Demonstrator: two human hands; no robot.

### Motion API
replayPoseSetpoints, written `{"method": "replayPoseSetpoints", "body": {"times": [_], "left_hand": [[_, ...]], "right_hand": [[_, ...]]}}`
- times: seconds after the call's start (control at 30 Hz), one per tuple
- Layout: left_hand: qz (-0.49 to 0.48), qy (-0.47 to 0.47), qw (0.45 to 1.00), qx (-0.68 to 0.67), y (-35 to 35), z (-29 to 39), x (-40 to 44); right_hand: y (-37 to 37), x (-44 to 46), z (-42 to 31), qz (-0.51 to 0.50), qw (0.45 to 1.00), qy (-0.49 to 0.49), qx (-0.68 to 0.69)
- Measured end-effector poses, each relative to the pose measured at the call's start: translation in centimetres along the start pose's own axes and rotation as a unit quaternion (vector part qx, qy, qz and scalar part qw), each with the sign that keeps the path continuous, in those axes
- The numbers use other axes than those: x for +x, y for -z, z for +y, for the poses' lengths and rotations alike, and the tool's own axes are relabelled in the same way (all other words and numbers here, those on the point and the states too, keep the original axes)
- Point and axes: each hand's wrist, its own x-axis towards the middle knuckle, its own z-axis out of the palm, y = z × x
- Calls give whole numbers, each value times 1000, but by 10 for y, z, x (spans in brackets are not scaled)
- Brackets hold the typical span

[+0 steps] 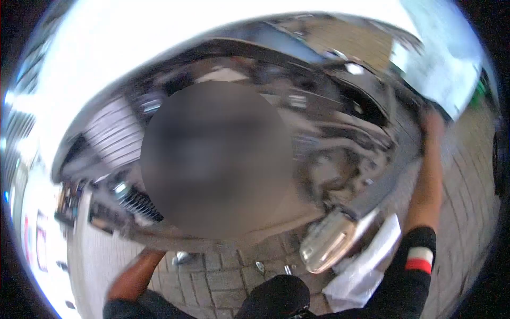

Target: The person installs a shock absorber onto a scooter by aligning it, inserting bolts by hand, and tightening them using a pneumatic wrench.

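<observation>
So the right hand is up at the far right, smeared by blur, right by the lower corner of a pale panel. Can't tell if the fingers are spread or gripping something. The left forearm comes in from the bottom left and meets the front edge of what looks like an engine bay; the left hand is hidden there, so no clue what it's doing.

The engine bay sits dead ahead, between the arms, long axis running across the view and tilting up to the right. A big blurred disc covers its middle. On its near right corner there's a headlight, lengthwise on a slant, rounded end pointing down-left toward the wearer's knee. Just beside that is some clear plastic sheeting over brick paving. Bright white panel overhead.
</observation>
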Motion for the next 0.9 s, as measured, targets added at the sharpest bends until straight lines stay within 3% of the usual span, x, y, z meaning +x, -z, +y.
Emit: {"method": "replayPoseSetpoints", "body": {"times": [0.07,0.13,0.23,0.37,0.43,0.5,0.6,0.63,0.67,0.7,0.77,0.83,0.87,0.9], "left_hand": [[1,25,1000,-18,-1,8,-8],[1,48,998,-37,-5,14,-15],[11,70,996,-59,-7,21,-18],[25,88,992,-83,-7,30,-13],[34,97,990,-94,-8,34,-16],[46,106,988,-105,-6,41,-23],[102,100,981,-134,25,64,-50],[145,67,976,-147,49,79,-64],[190,36,968,-159,73,90,-81],[236,3,957,-168,90,92,-95],[339,34,930,-137,110,74,-119],[429,175,845,-267,151,64,-110],[413,223,847,-249,191,61,-92],[402,131,790,-444,215,48,-72]], "right_hand": [[44,-24,-33,-33,999,6,38],[-4,6,6,23,996,68,-53],[6,2,-3,69,989,128,-8],[32,-8,-21,-43,998,32,-30],[-31,39,33,64,984,147,-80],[-91,79,79,204,935,260,-132],[-63,68,61,109,937,224,-246],[-94,89,82,138,919,245,-275],[-117,109,106,139,919,248,-273],[-135,127,125,209,921,256,-207],[-142,131,132,280,911,269,-137],[-135,131,118,259,897,308,-183],[-128,131,112,250,888,324,-208],[-118,126,108,240,880,336,-235]]}}
